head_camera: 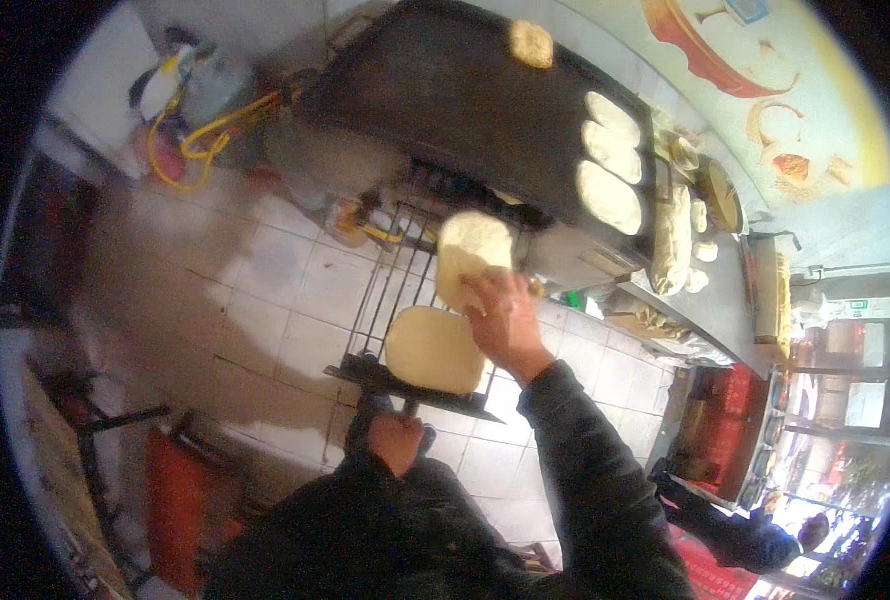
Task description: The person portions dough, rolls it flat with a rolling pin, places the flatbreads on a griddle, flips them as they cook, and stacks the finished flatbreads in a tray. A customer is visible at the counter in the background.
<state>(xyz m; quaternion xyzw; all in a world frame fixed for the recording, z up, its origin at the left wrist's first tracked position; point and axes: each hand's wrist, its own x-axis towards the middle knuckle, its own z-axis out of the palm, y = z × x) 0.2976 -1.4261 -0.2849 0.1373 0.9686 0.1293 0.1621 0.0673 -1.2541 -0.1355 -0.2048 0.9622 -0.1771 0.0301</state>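
My left hand (396,442) is closed around the handle of a metal rack (396,292) with long parallel bars, held out over the floor. A flat piece of dough (434,351) lies at the handle end of the rack. My right hand (506,319) touches a second flat dough piece (473,247) farther out along the bars; its fingers cover the near edge of that piece, and whether they grip it I cannot tell. Beyond the rack, a dark flat griddle (445,82) carries several pale dough ovals (608,196) at its right end and one browned flatbread (531,43) at its far edge.
Right of the griddle, a metal counter (726,300) holds a long dough roll (671,240), small dough lumps (698,216) and a round container (721,195). A yellow hose (205,150) hangs at the upper left. At the lower right is another person (745,525), near red crates (715,570).
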